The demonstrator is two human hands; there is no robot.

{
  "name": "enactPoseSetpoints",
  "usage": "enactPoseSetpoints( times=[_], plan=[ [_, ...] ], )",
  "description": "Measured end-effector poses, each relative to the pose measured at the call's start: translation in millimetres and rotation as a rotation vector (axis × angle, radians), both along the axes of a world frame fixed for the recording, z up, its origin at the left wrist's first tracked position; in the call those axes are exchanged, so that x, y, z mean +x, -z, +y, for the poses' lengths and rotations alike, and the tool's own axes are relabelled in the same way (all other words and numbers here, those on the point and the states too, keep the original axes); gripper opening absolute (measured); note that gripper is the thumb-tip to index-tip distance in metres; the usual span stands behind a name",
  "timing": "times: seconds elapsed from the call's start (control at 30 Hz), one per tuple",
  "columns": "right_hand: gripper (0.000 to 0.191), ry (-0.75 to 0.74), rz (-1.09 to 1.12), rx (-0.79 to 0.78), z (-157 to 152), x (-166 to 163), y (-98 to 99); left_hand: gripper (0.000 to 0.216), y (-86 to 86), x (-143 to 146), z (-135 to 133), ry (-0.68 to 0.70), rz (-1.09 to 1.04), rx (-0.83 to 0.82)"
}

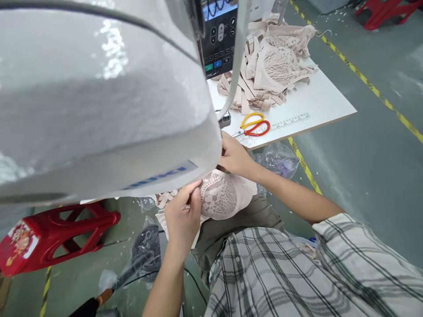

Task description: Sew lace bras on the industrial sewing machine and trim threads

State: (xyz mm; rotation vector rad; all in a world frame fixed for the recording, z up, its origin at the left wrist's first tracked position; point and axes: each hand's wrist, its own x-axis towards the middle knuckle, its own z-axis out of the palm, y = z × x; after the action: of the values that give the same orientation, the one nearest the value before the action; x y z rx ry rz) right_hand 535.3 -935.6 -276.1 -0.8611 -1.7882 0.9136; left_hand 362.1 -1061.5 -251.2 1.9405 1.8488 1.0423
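Note:
A pale pink lace bra [220,200] hangs over the front edge of the sewing machine, above my lap, its lace cup facing up. My left hand [185,209] pinches the edge of the lace between thumb and fingers. Further back, my right hand [236,154] is closed at the upper part of the same bra, close under the machine head; its fingertips are partly hidden there. The large white sewing machine head [109,119] covers the needle area and the part of the bra beneath it.
On the white table [330,103] lie scissors [254,125] with yellow and red handles, a clear ruler [291,121] and a heap of pink bras [277,61]. A control panel [218,42] stands behind the machine. A red stool [59,235] is at left.

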Motion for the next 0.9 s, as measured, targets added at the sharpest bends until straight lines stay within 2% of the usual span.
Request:
enactPoseSetpoints(
  times=[0.13, 0.3, 0.47, 0.6, 0.9],
  plan=[
    [0.013, 0.058, 0.077, -0.030, -12, 4, 3.9, 0.025, 1.7, -1, 0, -0.034, -0.049, 0.026],
    [0.019, 0.017, 0.143, -0.177, -30, 8, 7.6, 0.023, 4.3, -2, -1, -0.098, -0.121, 0.013],
    [0.028, -0.009, 0.128, -0.248, -43, 10, 9.5, 0.024, 8.7, -2, 0, -0.168, -0.171, 0.018],
    [0.034, -0.011, 0.109, -0.260, -49, 10, 11.4, 0.023, 11.8, -2, 1, -0.224, -0.224, 0.009],
    [0.026, -0.006, 0.111, -0.223, -53, 10, 13.7, 0.021, 8.6, 1, 3, -0.308, -0.370, -0.057]
  ],
)
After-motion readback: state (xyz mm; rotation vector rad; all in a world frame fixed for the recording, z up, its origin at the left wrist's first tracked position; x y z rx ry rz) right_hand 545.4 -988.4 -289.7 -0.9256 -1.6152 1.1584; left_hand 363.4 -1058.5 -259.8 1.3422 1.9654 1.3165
